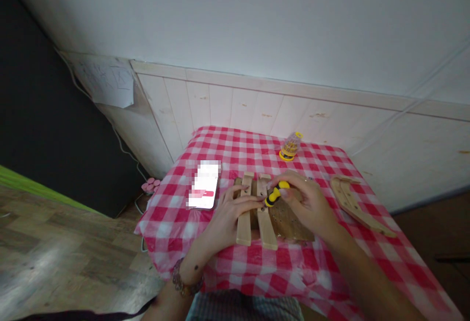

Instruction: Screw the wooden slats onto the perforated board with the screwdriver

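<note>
Two pale wooden strips (268,233) lie side by side across a brown wooden board (290,223), with dark screws or holes along their middles. My left hand (235,210) is laid over the left strip, its fingers stretched out towards the right strip. Its fingertips come close to the lower end of a yellow and black screwdriver (273,197). The fingers of my right hand (304,198) are closed around that screwdriver's handle, which is tilted over the right strip. Its tip is too small to make out, and my left thumb is hidden.
A red-and-white checked cloth (242,147) covers the table. To the left lies a lit phone (205,186). A clear, yellow-based bit container (291,147) stands at the back. On the right rests a curved wooden piece (356,208). A panelled wall (220,103) borders the table's far side.
</note>
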Motion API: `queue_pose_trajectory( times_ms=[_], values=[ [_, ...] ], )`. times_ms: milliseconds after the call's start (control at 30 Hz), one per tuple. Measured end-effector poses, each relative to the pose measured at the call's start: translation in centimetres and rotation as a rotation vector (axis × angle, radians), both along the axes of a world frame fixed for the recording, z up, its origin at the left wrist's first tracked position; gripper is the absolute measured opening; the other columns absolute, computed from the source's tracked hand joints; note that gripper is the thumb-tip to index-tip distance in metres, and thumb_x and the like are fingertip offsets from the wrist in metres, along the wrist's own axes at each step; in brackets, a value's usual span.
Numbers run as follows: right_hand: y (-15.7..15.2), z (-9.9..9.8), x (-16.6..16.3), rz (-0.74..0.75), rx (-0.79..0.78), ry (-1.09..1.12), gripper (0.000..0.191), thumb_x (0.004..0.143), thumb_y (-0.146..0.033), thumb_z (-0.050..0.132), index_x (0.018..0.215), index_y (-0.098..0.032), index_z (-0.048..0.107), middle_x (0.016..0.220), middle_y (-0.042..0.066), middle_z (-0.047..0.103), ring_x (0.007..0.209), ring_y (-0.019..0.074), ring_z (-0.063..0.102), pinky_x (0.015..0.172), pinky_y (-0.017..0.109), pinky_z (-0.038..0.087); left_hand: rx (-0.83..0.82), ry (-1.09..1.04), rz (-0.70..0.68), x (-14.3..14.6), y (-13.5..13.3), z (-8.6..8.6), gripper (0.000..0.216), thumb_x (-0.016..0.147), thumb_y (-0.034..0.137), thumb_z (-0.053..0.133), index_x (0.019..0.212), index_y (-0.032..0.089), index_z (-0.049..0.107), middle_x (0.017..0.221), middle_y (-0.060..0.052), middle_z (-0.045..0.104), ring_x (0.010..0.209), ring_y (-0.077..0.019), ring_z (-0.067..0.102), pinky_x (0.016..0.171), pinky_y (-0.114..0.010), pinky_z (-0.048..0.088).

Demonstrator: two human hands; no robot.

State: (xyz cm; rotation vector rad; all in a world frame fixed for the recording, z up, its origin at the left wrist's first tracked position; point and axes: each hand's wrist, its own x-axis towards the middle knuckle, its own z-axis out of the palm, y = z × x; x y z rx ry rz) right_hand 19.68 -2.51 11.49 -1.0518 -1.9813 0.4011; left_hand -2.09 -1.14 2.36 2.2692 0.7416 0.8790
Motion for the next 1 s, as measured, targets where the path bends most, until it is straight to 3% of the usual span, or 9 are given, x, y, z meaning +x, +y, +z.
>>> queue_pose_trajectory(
  times_ms=[67,200,367,467,567,667,833,1000],
  values=[
    [0.0,-0.1,-0.5,-0.143,0.157,-0.069,0.035,0.1,-0.05,0.056,0.077,-0.024,0.064,0.069,0.003,0.068,0.062,0.0187,0.063,0.058,0.03,0.047,0.012,0.009,-0.003,0.1,0.1,0.0,0.059,0.075,0.043,0.089,0.129,0.028,0.07,0.136,-0.009,0.07,0.137,-0.0376,0.048,0.118,-0.06,0.031],
    [0.3,0.4,-1.2,-0.32,0.426,-0.315,0.05,0.096,-0.045,0.061,0.054,-0.023,0.044,0.047,-0.002,0.049,0.047,0.0139,0.044,0.048,0.03,0.028,0.008,0.011,0.006,0.1,0.1,-0.3,0.06,0.075,0.045,0.09,0.129,0.029,0.07,0.136,-0.008,0.07,0.138,-0.0372,0.046,0.118,-0.06,0.029],
    [0.7,1.8,-1.6,-0.464,0.407,-0.614,0.05,0.1,-0.041,0.049,0.054,-0.022,0.051,0.049,0.004,0.058,0.049,0.0183,0.052,0.051,0.032,0.029,-0.035,0.011,0.012,0.0,0.0,-0.3,0.06,0.075,0.045,0.089,0.129,0.026,0.07,0.137,-0.01,0.07,0.14,-0.0396,0.042,0.117,-0.061,0.032],
    [0.5,1.6,-2.0,-0.336,0.254,-0.53,0.044,0.107,-0.041,0.037,0.079,-0.021,0.065,0.074,0.01,0.073,0.07,0.0248,0.068,0.058,0.033,0.043,-0.046,0.008,0.012,0.0,0.0,-0.1,0.059,0.075,0.047,0.089,0.128,0.027,0.071,0.135,-0.01,0.071,0.139,-0.0394,0.043,0.117,-0.061,0.032],
    [0.2,0.6,-2.1,-0.053,0.051,-0.196,0.038,0.11,-0.042,0.029,0.108,-0.025,0.063,0.107,0.01,0.076,0.098,0.0249,0.072,0.081,0.037,0.056,-0.04,-0.003,0.024,0.1,-0.1,-0.1,0.057,0.074,0.045,0.089,0.126,0.029,0.071,0.133,-0.008,0.072,0.139,-0.0386,0.044,0.117,-0.06,0.031],
    [-0.1,-0.4,-1.8,0.138,-0.127,0.007,0.037,0.11,-0.046,0.029,0.11,-0.029,0.062,0.117,0.007,0.074,0.102,0.0234,0.072,0.093,0.041,0.056,-0.027,-0.008,0.036,0.2,0.0,-0.2,0.057,0.072,0.043,0.091,0.124,0.03,0.072,0.134,-0.008,0.071,0.14,-0.0389,0.043,0.118,-0.061,0.03],
    [-0.4,-0.4,-0.6,0.259,-0.224,0.088,0.039,0.109,-0.047,0.032,0.105,-0.027,0.066,0.11,0.007,0.074,0.105,0.0252,0.071,0.096,0.043,0.055,-0.015,0.017,0.027,0.2,0.0,-0.1,0.059,0.071,0.043,0.092,0.124,0.028,0.072,0.136,-0.009,0.07,0.14,-0.039,0.045,0.12,-0.062,0.027],
    [-0.6,1.4,0.1,0.116,-0.068,-0.186,0.034,0.108,-0.036,0.036,0.118,-0.026,0.067,0.112,0.01,0.077,0.102,0.0246,0.072,0.086,0.039,0.056,-0.04,0.044,0.038,0.0,0.0,0.1,0.056,0.073,0.042,0.09,0.125,0.03,0.072,0.137,-0.009,0.069,0.14,-0.0383,0.045,0.118,-0.061,0.031]
  ],
)
